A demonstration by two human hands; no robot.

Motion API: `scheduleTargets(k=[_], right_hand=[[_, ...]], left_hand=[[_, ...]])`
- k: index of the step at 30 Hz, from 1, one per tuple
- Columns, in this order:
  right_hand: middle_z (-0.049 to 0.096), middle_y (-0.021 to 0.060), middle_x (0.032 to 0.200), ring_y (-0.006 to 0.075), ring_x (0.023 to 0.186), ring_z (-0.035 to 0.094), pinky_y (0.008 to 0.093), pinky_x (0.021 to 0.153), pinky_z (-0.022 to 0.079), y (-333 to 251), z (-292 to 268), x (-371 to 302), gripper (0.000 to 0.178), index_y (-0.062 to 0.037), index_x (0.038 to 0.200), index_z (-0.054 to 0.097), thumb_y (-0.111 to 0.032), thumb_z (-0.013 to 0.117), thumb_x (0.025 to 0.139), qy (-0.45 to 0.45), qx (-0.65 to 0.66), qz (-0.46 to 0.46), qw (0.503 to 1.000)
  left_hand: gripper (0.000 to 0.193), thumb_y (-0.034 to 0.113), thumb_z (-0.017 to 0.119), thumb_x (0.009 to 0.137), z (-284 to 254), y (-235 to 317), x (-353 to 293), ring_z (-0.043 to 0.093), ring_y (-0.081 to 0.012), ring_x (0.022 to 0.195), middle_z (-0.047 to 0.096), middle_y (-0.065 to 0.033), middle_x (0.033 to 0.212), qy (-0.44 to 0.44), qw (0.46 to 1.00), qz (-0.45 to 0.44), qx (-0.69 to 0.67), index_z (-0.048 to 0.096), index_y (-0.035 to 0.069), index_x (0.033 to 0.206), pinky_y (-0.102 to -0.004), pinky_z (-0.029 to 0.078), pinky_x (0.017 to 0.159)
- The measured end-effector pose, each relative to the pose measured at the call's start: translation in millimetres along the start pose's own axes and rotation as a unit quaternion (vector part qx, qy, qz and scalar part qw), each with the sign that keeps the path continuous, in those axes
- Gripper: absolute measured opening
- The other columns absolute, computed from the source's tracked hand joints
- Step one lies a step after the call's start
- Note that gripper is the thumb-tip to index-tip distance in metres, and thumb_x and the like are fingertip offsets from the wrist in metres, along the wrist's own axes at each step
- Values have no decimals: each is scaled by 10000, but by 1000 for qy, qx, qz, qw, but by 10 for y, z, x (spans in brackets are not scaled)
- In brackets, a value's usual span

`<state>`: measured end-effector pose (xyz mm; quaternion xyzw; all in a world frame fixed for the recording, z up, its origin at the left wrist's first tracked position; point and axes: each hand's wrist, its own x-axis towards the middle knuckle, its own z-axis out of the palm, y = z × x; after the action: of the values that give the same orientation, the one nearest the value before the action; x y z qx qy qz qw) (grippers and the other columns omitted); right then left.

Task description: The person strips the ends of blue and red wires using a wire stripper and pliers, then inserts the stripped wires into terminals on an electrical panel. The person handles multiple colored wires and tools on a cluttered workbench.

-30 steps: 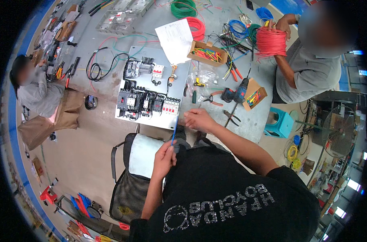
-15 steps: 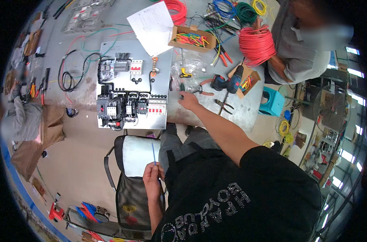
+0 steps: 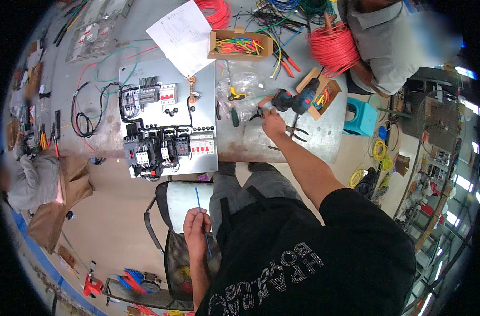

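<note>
Blue wire [image 3: 198,198] pinched in my left hand [image 3: 194,222], lower centre, jutting above and below; right hand [image 3: 273,125] outstretched at pliers [image 3: 257,114], mid-frame, can't tell grip.

Drill [image 3: 305,98] blocking beyond right hand [image 3: 273,124], black pliers [image 3: 291,131] rightward, bare tabletop [image 3: 241,146] near-left

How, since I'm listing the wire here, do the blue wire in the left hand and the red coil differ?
The blue wire is one short, nearly straight piece; the red coil is many loops wound into a thick bundle. The blue wire is pinched in the person's left hand, while the red coil is at a co-worker's hand. Both look like slim strands of a single colour.
</note>
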<state>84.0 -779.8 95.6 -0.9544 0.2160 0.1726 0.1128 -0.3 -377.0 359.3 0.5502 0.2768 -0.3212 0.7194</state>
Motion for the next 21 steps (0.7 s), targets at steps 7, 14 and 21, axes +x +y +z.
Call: scheduleTargets(k=[7,14,21], right_hand=[[674,180,962,383,943,669,499,812,548,-97,-63,12,286,-36,1034,617,-226,683,831,-68,-21,-132,989],[660,214,805,421,794,667,495,696,509,-82,-594,-561,286,-45,994,596,-276,680,848,-32,235,-123,964],[487,10,730,121,693,468,324,663,443,-762,-1868,-1317,371,-4,794,561,-309,711,944,-103,486,-197,845]], left_hand=[[190,169,496,1068,156,203,37,330,-27,539,435,55,656,-22,998,40,43,601,47,1171,-209,235,479],[159,214,525,1061,447,456,201,311,-33,531,412,52,646,-8,997,82,6,594,73,1034,-213,209,466],[211,240,515,1065,776,653,372,558,-75,773,611,-21,945,-30,976,206,64,617,58,1034,-230,444,601]])
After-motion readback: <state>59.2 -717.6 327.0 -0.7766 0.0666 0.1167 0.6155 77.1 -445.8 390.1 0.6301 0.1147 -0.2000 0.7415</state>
